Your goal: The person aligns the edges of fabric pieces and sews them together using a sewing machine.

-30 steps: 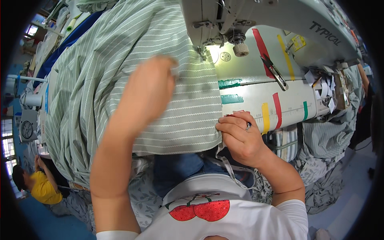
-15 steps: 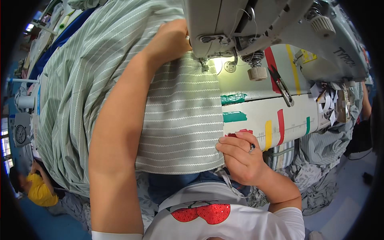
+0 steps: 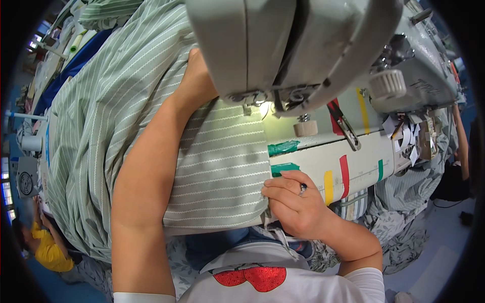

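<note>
A grey-green fabric with white stripes [image 3: 217,187] lies over the bed of a sewing machine [image 3: 242,45] and passes beneath its lit presser foot [image 3: 247,109]. My left hand [image 3: 201,81] rests on the cloth just left of the machine head, which hides its fingers. Close to the near right corner of the cloth, my right hand [image 3: 299,204] pinches the fabric's right edge between thumb and fingers. A ring sits on one of its fingers. Light shines on the cloth beside the foot.
Black-handled thread snips [image 3: 346,126] lie on the bed to the right. Coloured tape strips [image 3: 345,177] mark the bed's ruler. Bunched cloth [image 3: 96,166] covers the left side; more hangs [image 3: 409,187] at right. A person in yellow [image 3: 50,247] is at far left.
The whole view has shifted, with the machine head now lower and larger. Against the bed, the fabric and my right hand have moved a little away from me, toward the presser foot.
</note>
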`<state>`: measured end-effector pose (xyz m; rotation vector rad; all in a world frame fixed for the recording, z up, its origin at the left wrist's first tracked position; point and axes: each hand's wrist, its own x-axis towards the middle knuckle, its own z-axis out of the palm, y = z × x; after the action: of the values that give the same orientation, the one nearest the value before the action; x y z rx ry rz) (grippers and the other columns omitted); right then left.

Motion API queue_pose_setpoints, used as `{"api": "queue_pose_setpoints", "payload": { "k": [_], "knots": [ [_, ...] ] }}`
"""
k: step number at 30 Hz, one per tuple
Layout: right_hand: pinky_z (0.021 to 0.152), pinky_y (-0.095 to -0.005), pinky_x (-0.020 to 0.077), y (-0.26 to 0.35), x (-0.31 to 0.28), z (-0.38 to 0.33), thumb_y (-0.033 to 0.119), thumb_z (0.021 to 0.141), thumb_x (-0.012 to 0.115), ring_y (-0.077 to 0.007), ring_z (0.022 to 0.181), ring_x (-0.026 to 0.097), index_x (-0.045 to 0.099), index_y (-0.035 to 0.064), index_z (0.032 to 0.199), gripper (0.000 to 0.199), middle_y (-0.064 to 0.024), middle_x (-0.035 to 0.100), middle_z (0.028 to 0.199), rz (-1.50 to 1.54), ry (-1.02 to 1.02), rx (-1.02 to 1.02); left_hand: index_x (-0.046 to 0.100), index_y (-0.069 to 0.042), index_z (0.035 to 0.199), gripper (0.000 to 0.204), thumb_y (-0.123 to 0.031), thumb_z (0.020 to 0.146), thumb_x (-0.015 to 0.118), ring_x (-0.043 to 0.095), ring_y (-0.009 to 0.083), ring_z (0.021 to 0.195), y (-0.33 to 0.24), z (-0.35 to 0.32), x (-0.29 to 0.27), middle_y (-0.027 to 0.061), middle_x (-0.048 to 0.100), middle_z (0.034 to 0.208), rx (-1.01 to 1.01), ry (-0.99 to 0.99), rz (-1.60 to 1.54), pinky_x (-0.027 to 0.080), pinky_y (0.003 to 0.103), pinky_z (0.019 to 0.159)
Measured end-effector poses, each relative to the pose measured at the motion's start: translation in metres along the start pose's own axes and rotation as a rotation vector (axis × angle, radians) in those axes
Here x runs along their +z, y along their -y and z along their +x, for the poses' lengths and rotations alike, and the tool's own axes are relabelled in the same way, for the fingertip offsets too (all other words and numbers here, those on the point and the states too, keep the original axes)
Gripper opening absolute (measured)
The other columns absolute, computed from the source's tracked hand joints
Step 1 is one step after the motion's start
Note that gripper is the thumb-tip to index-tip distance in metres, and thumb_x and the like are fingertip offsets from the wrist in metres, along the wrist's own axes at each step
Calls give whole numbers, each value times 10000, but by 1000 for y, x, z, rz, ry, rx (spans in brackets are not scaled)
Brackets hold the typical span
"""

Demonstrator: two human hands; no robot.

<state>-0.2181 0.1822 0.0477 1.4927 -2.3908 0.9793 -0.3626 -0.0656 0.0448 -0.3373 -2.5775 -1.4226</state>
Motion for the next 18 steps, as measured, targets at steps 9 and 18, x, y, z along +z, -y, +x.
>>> {"api": "queue_pose_setpoints", "payload": {
  "k": [9, 18],
  "knots": [
    [894, -400, 455, -32, -2, 32, 77, 607, 615, -238, 969, 624, 603, -4, 808, 217, -86, 625, 959, -14, 88, -21, 662, -46, 1004, 242, -76, 768, 618, 606, 305, 940, -4, 26, -14, 137, 661, 932, -71, 75, -95, 412, 393, 887],
    [861, -407, 452, -43, -20, 61, 48, 646, 587, -248, 690, 586, 547, 31, 775, 136, -81, 551, 750, 17, -113, 68, 656, -23, 1013, 264, -89, 758, 632, 601, 298, 963, -21, 30, -16, 140, 654, 958, -74, 210, -43, 411, 381, 909]
  ]
}}
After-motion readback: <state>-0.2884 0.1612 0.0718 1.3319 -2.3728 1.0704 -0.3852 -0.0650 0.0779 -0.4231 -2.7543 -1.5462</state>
